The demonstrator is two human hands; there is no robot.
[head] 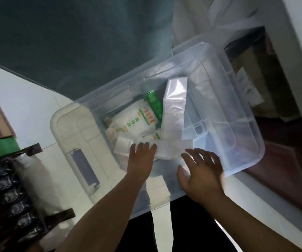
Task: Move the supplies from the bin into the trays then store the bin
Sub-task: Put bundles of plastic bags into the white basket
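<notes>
- Supplies remain in the clear plastic bin [241, 99], so the emptying step is not finished: a white packet with green print [137, 120], a green packet [153, 104] behind it, a tall clear-wrapped white pack [175, 99] leaning near the middle, and a flat white pack [157, 145] lying across the near side.
- Right half of the bin looks bare, with only its moulded floor showing through.
- Left hand [142, 157] is inside the bin, fingers spread flat on the flat white pack; it presses or touches the pack and does not close round it.
- Right hand [201, 171] is over the near rim just beside that pack, fingers wide and relaxed, holding nothing.
- Bin sits tilted on a cream appliance lid [68, 131], not yet stored.
- Trays are not clearly in view; the ribbed clear shape seen through the bin's right side may be one, but the blur and the plastic wall make that uncertain.
- Judged from this, most of the job is left: lift out every pack, place them in the trays, then put the bin away.
</notes>
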